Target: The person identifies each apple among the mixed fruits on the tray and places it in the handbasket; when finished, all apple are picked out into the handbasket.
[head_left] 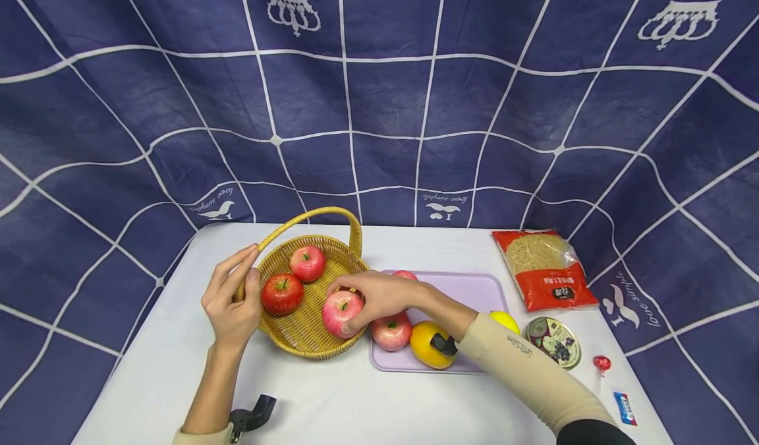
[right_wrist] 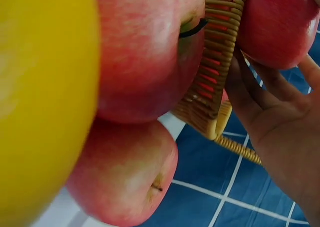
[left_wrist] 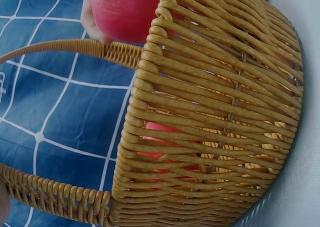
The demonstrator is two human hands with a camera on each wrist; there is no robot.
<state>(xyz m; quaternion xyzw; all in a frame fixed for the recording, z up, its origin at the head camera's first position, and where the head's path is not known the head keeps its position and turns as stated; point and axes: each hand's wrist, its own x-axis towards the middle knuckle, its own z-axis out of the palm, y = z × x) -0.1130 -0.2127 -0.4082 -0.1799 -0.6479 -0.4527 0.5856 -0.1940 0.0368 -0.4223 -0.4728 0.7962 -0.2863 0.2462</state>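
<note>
Two hands were at the wicker basket on the left of the bench. The left hand had its thumb and fingers bent together, pinching the left end of the handle. The right hand had its fingers and thumb spread only as wide as the pink apple they gripped, above the basket's right side. Inside, a darker red apple lay near and left of a smaller-looking apple. To the right, a lilac tray bore a near apple and a yellow-orange fruit; a far apple showed only as a sliver in the head view.

The left wrist view gave the basket's outer weave, red visible through its gaps, and the gripped apple at the rim. The right wrist view showed two apples' stems close up. Only the head view took in the noodle bag, far right, and the round tin and lollipop nearer.
</note>
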